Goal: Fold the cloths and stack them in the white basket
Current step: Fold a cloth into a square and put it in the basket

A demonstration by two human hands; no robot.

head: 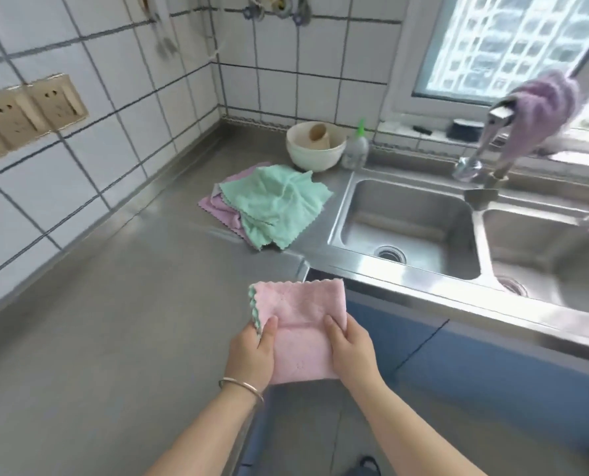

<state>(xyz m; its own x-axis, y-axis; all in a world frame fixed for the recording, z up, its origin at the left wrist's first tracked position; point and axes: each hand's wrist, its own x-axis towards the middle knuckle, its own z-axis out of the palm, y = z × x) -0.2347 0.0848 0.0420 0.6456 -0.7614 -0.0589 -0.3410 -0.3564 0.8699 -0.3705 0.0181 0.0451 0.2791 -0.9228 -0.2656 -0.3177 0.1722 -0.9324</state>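
pink cloth (pixel 301 324): folded, scalloped green-backed edge | left hand (pixel 252 355) grip: clasping it | right hand (pixel 351 352) grip: clasping it

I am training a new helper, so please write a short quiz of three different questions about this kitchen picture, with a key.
1. True or false: both hands, the left hand and the right hand, hold the pink cloth.
2. Which cloth lies on top of the pile on the counter? A) green cloth B) white cloth C) blue cloth
3. Fill in: a purple cloth hangs over the ____ above the sink.

Key
1. True. The folded cloth is held in the air in front of the counter edge.
2. A. The green cloth lies on the pink cloths.
3. Tap.
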